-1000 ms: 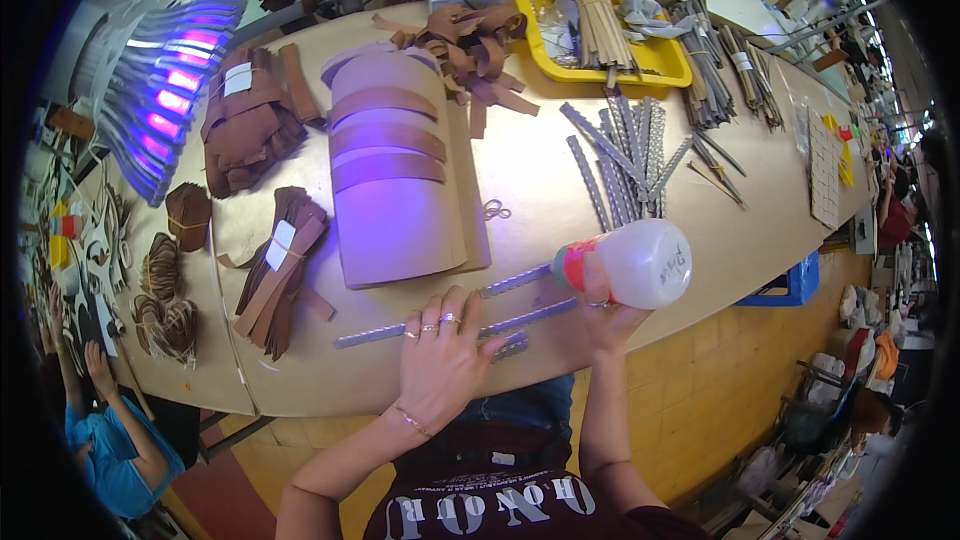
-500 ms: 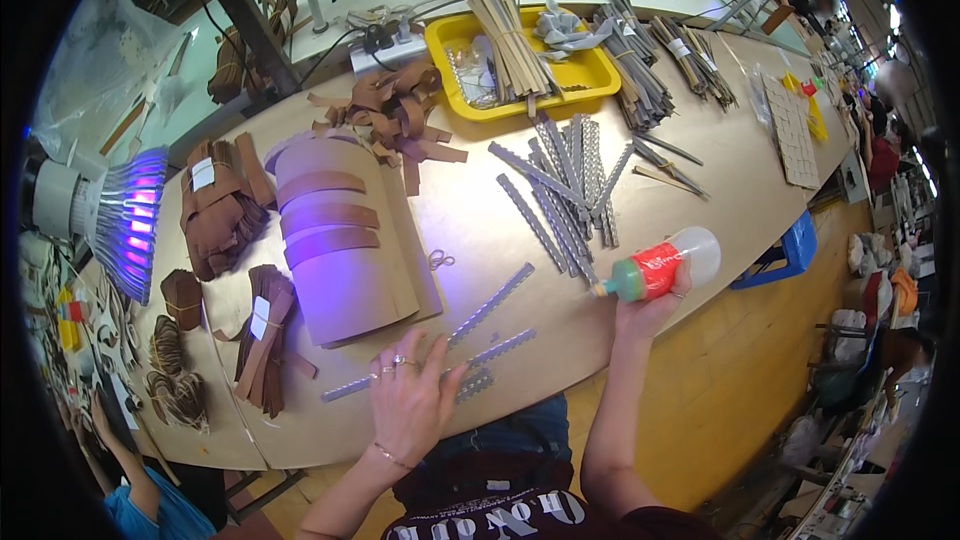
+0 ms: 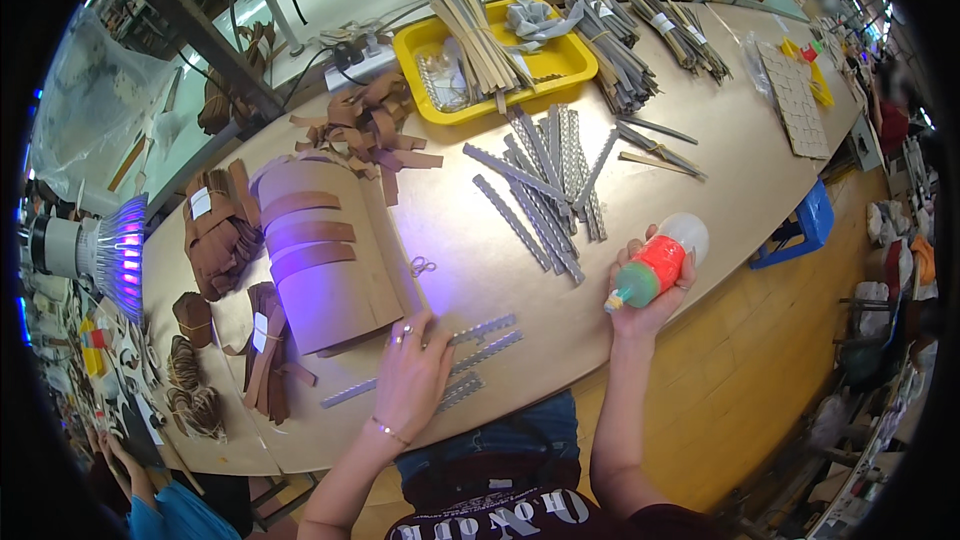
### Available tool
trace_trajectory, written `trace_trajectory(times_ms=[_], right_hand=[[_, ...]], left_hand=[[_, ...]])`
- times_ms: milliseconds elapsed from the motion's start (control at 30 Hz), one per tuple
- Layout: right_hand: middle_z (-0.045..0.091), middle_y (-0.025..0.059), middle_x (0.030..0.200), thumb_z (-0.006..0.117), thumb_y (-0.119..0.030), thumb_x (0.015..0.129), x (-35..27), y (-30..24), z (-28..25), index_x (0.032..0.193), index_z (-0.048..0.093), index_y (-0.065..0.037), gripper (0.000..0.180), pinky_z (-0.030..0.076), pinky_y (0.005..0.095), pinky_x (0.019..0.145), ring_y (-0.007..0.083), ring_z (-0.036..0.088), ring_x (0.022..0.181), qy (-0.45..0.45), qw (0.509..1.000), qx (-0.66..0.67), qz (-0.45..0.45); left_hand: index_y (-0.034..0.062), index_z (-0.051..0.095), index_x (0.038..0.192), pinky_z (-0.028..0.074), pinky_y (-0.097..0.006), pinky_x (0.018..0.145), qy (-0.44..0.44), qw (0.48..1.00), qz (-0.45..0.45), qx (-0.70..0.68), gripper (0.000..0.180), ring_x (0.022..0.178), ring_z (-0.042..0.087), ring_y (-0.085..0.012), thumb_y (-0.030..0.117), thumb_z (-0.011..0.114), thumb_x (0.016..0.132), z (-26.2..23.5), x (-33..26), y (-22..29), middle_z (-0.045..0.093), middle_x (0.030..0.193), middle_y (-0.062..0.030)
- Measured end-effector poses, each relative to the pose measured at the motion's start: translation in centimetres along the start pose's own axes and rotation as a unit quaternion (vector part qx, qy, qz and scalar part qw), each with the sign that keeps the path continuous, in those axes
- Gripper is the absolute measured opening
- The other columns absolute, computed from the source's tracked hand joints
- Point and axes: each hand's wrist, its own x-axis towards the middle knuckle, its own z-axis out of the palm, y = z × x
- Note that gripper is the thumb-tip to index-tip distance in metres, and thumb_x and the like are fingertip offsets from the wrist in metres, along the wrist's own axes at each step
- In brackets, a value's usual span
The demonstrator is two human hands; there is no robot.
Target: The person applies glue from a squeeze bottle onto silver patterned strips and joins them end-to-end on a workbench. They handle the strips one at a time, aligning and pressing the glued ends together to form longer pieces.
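Note:
My left hand [image 3: 412, 370] is over the near part of the table, fingers bent and closed at the end of a grey patterned strip [image 3: 486, 328]. Its grip is partly hidden behind the fingers. More such strips lie flat beside and under the hand, one long strip [image 3: 348, 393] poking out to the left. My right hand [image 3: 650, 315] is wrapped round a squeeze bottle [image 3: 657, 262] with a red label, a clear base and a greenish nozzle end tilted down to the left. A loose pile of grey patterned strips [image 3: 545, 180] lies beyond, between both hands.
A brown cylinder [image 3: 330, 280] with strips across it stands left, small scissors [image 3: 422, 266] beside it. Brown strip bundles [image 3: 220, 240] lie further left near a glowing lamp [image 3: 120, 250]. At the back are a yellow tray [image 3: 440, 115] and grey bundles [image 3: 615, 60]. A blue stool [image 3: 805, 230] stands right.
The strip at my left hand has swung down from a raised slant to lie flatter. My right hand has turned the bottle, so its nozzle points more toward me.

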Motion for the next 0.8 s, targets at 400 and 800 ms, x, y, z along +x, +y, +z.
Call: trace_trajectory(times_ms=[400,800], right_hand=[[0.056,0.0112,0.083,0.054,-0.054,0.090,0.5,0.1,-0.6,0.118,0.053,-0.003,0.059,0.045,0.0297,0.053,0.0193,0.051,0.067,0.005,1.000,-0.002,-0.006],[0.062,0.0117,0.088,0.056,-0.048,0.091,0.5,-0.2,-1.2,0.120,0.055,0.000,0.056,0.053,0.0331,0.071,0.0219,0.062,0.078,-0.046,0.999,-0.009,0.004]], left_hand=[[0.0056,0.061,0.121,0.044,-0.045,0.098,0.066,0.973,0.184,0.126,0.034,0.119,0.051,-0.0343,0.006,0.061,0.087,1.7,12.5,2.2,0.054,0.129,-0.0178],[0.0059,0.064,0.098,0.045,-0.041,0.086,-0.022,0.990,0.116,0.071,0.016,0.102,0.058,-0.0284,0.016,0.068,0.086,2.5,7.2,2.1,0.060,0.106,-0.0099]])
